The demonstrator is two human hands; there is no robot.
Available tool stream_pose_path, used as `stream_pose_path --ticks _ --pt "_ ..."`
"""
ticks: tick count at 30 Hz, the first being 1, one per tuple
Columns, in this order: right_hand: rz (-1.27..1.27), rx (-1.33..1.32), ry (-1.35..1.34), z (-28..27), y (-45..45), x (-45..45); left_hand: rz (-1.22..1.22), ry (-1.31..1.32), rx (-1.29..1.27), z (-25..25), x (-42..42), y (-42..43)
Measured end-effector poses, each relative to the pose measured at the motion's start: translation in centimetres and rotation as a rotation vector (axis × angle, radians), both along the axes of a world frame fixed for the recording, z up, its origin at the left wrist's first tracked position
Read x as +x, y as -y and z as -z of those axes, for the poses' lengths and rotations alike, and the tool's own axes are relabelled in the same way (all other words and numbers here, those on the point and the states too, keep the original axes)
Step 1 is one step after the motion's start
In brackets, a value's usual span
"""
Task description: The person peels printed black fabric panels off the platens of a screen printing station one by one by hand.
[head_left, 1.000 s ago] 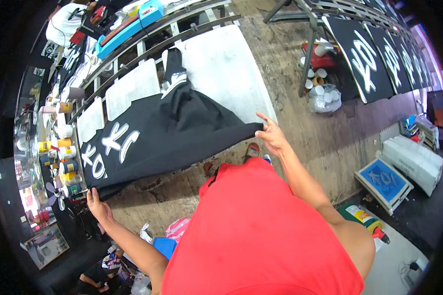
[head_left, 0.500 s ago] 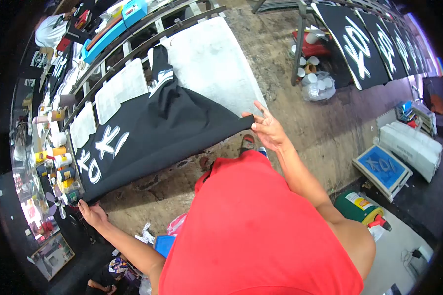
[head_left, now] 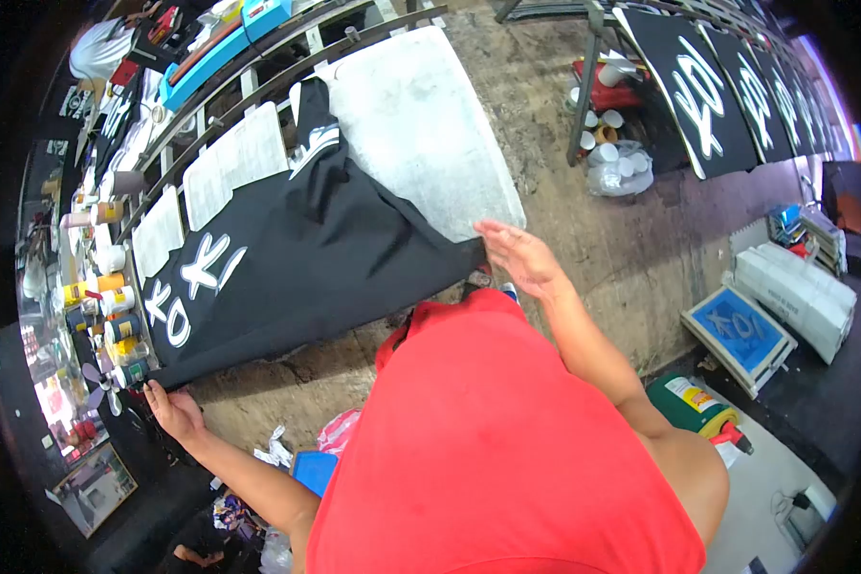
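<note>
A black cloth with white brushed lettering is spread over white boards, its near edge running between my hands. My left hand is at the cloth's lower left corner, fingertips against the edge; whether it pinches the fabric is hard to tell. At the right corner, my right hand has its fingers stretched out beside the cloth, slightly blurred. Folds run through the cloth's middle, and a narrow part with white stripes lies up across the large board.
Jars of ink line the left side. Black printed panels hang at the upper right, near a bag of cups. A blue-meshed frame and a white wrapped package lie at the right. Another person is at upper left.
The right corner of the cloth has dropped and now shows more folds. My right hand has changed from pinching that corner to outstretched fingers. The whole view has shifted slightly.
</note>
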State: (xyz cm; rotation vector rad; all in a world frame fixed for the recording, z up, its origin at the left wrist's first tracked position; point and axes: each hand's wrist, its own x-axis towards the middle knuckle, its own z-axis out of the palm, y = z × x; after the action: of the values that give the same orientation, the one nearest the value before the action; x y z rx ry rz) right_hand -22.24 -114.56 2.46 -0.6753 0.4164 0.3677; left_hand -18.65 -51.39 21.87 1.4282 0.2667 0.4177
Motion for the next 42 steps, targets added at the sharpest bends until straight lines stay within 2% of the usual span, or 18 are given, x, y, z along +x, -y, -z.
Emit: stream_pose_path --ticks 1,5,8,17,21,23,24,26,27,29,32,36,38,42 --pt "0.138 0.188 0.052 -1.7 0.2 0.4 0.005 -0.001 -0.002 -0.7 0.1 0.7" --pt "0.148 0.362 0.210 -5.6 0.4 0.9 0.003 -0.019 0.035 -2.3 0.6 2.3" --pt "0.172 0.261 0.302 -5.2 0.5 0.7 0.053 0.008 0.025 -2.4 1.1 1.7" --pt "0.237 -0.019 0.274 -3.0 1.6 -0.2 0.130 0.068 0.082 -4.9 2.5 5.1" --pt "0.219 0.000 0.343 -1.2 2.2 -0.3 0.152 0.074 0.060 -5.7 2.9 6.0" --pt "0.210 0.202 0.365 0.9 3.0 -0.4 0.162 0.079 0.067 -5.6 3.1 5.5" --pt "0.218 0.196 0.365 -0.5 2.7 -0.2 0.188 0.090 0.045 -5.2 3.2 4.0" --pt "0.379 0.168 0.100 -4.9 1.1 0.6 0.207 0.093 0.037 -5.5 3.3 5.0" --pt "0.384 0.165 0.102 -5.0 1.4 0.6 0.216 0.101 0.031 -5.7 3.4 5.4" --pt "0.305 0.456 0.222 -5.2 1.8 0.3 0.207 0.104 0.039 -5.6 3.6 5.3" --pt "0.292 0.484 0.238 -5.8 2.1 0.2 0.200 0.087 0.043 -5.4 3.8 4.6" --pt "0.286 0.429 0.248 -5.3 2.1 0.1 0.203 0.098 0.058 -5.8 3.8 5.2" --pt "0.331 0.204 0.264 -4.8 2.0 0.0 0.207 0.098 0.057 -5.9 3.7 5.4" --pt "0.361 0.029 0.288 -2.7 2.7 -0.3 0.161 0.109 0.061 -6.1 3.6 6.1"
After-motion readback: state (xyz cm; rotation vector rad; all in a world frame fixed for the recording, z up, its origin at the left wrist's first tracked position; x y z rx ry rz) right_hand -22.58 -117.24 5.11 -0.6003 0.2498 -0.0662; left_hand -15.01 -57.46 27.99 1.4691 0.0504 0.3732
